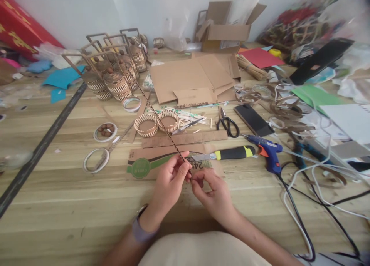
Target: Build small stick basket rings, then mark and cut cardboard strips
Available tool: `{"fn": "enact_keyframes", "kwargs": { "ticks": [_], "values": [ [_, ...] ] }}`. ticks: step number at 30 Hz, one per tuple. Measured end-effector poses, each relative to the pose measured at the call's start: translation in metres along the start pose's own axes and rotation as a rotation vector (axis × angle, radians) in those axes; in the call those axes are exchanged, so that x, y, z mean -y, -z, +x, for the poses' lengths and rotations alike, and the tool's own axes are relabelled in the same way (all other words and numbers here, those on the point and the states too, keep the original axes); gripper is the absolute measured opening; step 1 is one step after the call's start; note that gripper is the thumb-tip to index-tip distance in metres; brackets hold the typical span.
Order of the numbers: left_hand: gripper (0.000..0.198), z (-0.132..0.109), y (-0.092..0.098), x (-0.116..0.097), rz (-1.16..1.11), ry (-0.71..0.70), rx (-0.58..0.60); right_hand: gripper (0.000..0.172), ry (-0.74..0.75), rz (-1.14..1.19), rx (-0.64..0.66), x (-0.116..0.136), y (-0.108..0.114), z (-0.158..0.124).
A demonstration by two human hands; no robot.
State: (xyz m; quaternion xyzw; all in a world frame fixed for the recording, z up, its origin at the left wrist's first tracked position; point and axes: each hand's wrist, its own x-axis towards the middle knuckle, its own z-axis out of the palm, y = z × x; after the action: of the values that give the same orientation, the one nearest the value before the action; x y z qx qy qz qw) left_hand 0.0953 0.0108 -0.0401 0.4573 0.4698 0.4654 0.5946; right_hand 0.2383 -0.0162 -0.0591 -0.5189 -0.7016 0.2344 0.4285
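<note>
My left hand [170, 181] pinches the near end of a thin, dark twisted cord [162, 123] that runs away from me up the table toward the small woven lantern baskets [115, 83]. Close beside it, my right hand [211, 191] is closed in a pinch at the same end of the cord. Both hands hover over a brown cardboard strip with a green round label [140, 168]. Just beyond lie two small woven rings [157, 123] and a knife with a black and yellow handle [228, 154].
A blue glue gun [267, 150] with its cable lies to the right, near black scissors [228, 125] and a dark phone [253, 119]. Flattened cardboard [190, 77] and an open box [225, 31] sit further back. A long dark ruler [43, 143] crosses the left side. Tape rolls [95, 160] lie left.
</note>
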Motion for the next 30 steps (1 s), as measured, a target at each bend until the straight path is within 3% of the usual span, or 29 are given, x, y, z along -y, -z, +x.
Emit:
{"fn": "enact_keyframes", "kwargs": {
  "ticks": [8,17,21,24,27,30],
  "values": [
    [0.041,-0.001,-0.001,0.007,0.085,-0.062,-0.018,0.012,-0.156,0.119,0.025,-0.003,0.000,0.000],
    [0.044,-0.002,-0.004,0.004,0.072,-0.035,-0.034,0.015,-0.148,0.148,0.026,-0.004,-0.004,-0.003],
    [0.046,-0.001,-0.003,0.000,0.055,0.014,0.028,0.015,-0.131,0.166,0.038,-0.004,-0.003,-0.004],
    [0.041,-0.005,0.000,-0.001,0.110,0.009,0.038,0.016,-0.146,0.171,0.041,-0.003,0.000,-0.003],
    [0.021,-0.014,0.004,0.001,0.258,-0.056,-0.004,0.016,-0.148,0.165,0.038,-0.003,0.001,-0.004],
    [0.008,-0.022,0.007,0.003,0.406,-0.135,0.026,0.017,-0.099,0.130,0.038,-0.003,0.000,-0.005]
  ]
}}
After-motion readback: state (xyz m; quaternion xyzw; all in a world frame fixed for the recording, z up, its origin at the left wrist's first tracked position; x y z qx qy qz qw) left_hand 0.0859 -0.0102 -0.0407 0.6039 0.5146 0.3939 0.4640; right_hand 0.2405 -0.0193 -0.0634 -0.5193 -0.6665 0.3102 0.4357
